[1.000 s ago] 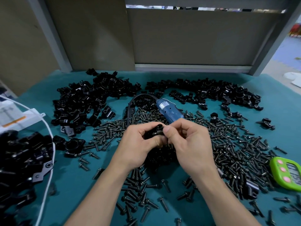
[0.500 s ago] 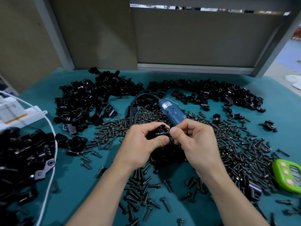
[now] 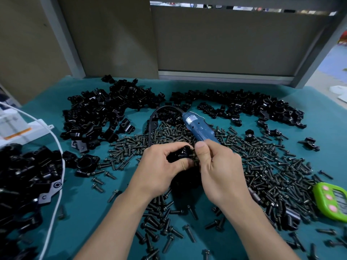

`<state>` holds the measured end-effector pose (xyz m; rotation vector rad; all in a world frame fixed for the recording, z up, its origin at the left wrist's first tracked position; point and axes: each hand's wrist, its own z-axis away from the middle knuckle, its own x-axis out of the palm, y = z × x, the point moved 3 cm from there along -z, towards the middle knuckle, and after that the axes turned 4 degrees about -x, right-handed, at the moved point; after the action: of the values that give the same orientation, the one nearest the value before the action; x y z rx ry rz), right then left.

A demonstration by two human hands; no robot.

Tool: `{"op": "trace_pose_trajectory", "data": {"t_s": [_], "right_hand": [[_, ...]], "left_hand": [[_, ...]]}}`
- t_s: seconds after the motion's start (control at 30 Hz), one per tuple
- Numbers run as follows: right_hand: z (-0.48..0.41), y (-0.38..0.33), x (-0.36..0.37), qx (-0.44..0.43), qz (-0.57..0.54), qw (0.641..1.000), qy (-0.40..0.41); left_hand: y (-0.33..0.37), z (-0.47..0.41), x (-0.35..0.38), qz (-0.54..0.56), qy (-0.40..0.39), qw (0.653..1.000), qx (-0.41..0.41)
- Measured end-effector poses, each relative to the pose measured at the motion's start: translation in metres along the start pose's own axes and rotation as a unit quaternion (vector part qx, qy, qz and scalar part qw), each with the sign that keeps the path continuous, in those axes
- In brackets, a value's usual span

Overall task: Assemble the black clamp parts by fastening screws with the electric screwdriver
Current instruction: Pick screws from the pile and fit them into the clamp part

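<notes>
Head view: left hand [image 3: 161, 166] curled round black clamp part [image 3: 181, 153], gripping it just in front of electric screwdriver [image 3: 199, 128]. Right hand [image 3: 219, 171] touching clamp part, fingers bent, thumb and fingertips pinching screw [image 3: 195, 157] against it. Screwdriver lies unheld on loose screws [image 3: 272, 166], near end hidden behind right thumb. Clamp-part heaps [image 3: 105, 113] left of and behind screwdriver. Green timer [image 3: 332, 201] well right of screwdriver, nearer camera. White cable [image 3: 56, 184] far left of screwdriver. All on teal mat [image 3: 84, 203].

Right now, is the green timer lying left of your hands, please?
No, the green timer lies at the right, beyond the right hand.
</notes>
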<state>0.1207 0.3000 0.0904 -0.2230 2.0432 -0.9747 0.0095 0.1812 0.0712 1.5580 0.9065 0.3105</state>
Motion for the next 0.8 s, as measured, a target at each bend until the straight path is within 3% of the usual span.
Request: {"op": "trace_pose_trajectory", "data": {"t_s": [0.13, 0.27, 0.53, 0.67, 0.8], "right_hand": [[0.0, -0.001, -0.001, -0.028, -0.042, 0.998, -0.031], [-0.002, 0.0, 0.004, -0.03, -0.016, 0.998, -0.044], [-0.001, 0.002, 0.006, -0.039, -0.039, 0.998, -0.035], [-0.003, 0.001, 0.01, -0.016, 0.015, 0.999, -0.036], [-0.002, 0.002, 0.003, -0.052, -0.04, 0.997, -0.042]], "left_hand": [[-0.002, -0.001, -0.006, 0.018, 0.009, 1.0, -0.008], [-0.006, -0.002, -0.004, 0.007, -0.007, 1.0, -0.018], [-0.01, -0.004, -0.006, -0.004, 0.002, 1.0, -0.024], [-0.007, -0.003, -0.004, -0.027, 0.007, 0.999, -0.019], [-0.009, -0.005, -0.007, -0.016, 0.01, 0.999, -0.025]]}}
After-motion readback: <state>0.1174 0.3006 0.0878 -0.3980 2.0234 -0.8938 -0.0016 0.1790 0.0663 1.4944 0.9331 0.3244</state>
